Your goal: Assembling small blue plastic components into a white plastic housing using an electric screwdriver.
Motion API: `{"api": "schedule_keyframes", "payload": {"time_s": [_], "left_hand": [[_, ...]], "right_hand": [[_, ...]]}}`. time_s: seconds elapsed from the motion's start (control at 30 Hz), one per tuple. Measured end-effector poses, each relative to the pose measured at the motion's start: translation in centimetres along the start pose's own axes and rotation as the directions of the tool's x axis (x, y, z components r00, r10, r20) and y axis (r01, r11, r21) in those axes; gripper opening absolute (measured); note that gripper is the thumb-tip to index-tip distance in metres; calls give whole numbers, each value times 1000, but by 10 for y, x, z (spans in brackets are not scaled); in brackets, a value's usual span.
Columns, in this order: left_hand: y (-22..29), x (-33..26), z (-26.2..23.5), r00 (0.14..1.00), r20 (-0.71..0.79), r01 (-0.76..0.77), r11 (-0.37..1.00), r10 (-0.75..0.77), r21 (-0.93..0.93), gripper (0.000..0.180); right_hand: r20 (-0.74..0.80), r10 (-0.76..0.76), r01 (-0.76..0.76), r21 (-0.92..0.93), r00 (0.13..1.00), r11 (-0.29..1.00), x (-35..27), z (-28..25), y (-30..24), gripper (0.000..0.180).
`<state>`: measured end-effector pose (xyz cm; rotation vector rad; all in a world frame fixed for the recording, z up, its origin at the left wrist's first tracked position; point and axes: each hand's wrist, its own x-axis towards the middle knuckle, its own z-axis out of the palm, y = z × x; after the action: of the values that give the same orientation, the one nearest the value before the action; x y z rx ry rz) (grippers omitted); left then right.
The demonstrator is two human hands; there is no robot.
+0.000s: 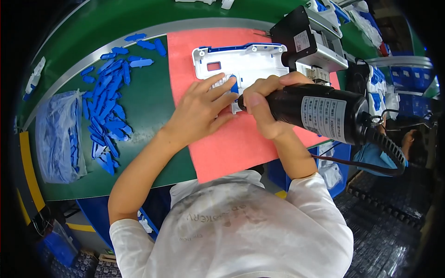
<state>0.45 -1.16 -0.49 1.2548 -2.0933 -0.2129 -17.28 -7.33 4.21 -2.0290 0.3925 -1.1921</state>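
White housing (pixel 241 60) under flat left hand (pixel 201 109) — right hand (pixel 262 104) gripping black screwdriver (pixel 320 113), pink mat (pixel 222 148) bare nearside.

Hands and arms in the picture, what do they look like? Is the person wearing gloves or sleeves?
No gloves: the left hand and the right hand are both bare, and so are the forearms. No rings, watch or bracelets show. The person wears a white T-shirt with short sleeves that end above the elbows; it has faded grey print and some smudges on the front.
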Motion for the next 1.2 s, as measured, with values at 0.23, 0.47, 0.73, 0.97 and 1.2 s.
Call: {"api": "schedule_keyframes", "payload": {"time_s": [0.23,0.47,0.73,0.97,1.2], "left_hand": [[1,1,0,1000,4,0,1000,0,7,31],[6,1,2,1000,-8,-15,992,16,123,42],[35,9,-106,721,225,679,604,-655,-417,28],[-12,-2,-173,664,182,459,203,-725,-865,32],[-149,-7,-210,788,-456,595,701,-413,393,44]], "right_hand": [[23,94,-93,-65,995,994,2,2,-20,37],[-302,-59,79,54,952,995,-4,1,-8,36],[-644,-12,318,362,765,876,12,-97,-60,60],[-449,96,82,361,889,929,0,-89,-21,51],[-455,179,-24,326,872,945,-9,-84,-14,59]]}}
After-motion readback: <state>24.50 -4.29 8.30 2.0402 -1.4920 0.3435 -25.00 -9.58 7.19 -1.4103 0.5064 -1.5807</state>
